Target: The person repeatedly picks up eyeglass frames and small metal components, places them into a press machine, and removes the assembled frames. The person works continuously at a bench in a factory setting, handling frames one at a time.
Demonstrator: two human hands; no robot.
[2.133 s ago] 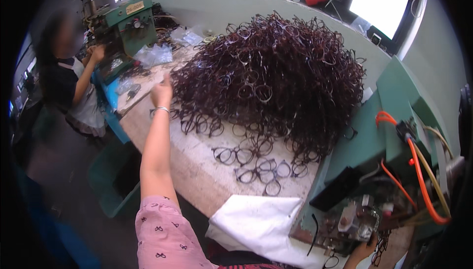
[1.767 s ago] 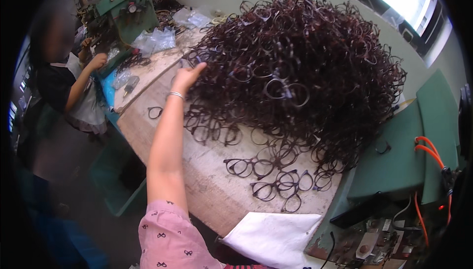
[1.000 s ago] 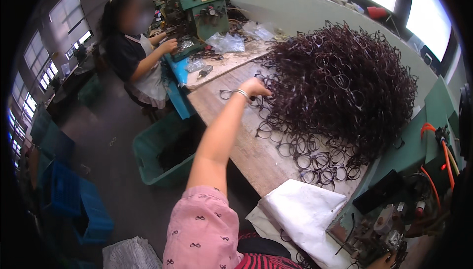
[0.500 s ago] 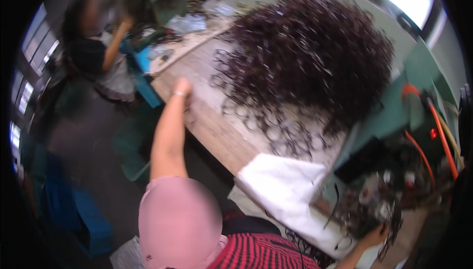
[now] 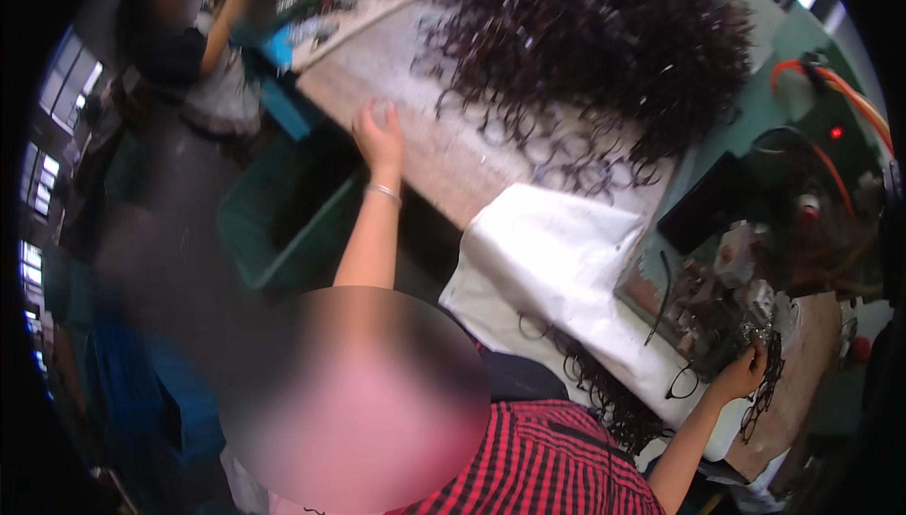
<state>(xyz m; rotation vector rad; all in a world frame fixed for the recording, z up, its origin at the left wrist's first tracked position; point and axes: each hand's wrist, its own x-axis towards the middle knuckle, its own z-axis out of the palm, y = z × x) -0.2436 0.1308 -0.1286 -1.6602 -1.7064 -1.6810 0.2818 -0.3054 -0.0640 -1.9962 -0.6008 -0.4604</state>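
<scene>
My left hand (image 5: 378, 135), with a bracelet at the wrist, is stretched over the near left edge of the wooden tabletop (image 5: 344, 76). Its fingers are spread and nothing shows in them. At the lower right, my right hand (image 5: 740, 375) has its fingers bent beside a small metal machine (image 5: 741, 265). Dark eyeglass frames (image 5: 772, 373) hang at its fingertips, and it seems to grip them; the machine's clutter partly hides the contact. A single eyeglass frame (image 5: 681, 383) lies left of this hand. A large heap of dark eyeglass frames (image 5: 595, 43) covers the far tabletop.
White cloth (image 5: 547, 241) drapes over the near table edge, with more frames (image 5: 604, 392) below it by my lap. A green bin (image 5: 260, 251) stands under the table's left side. Orange hoses (image 5: 835, 81) run by the machine. Another person (image 5: 189, 52) works at the far left.
The view has tilted, shifting the scene upward. My left hand has moved nearer along the table edge, and its fingers now show spread. My right hand stays by the machine with the frames.
</scene>
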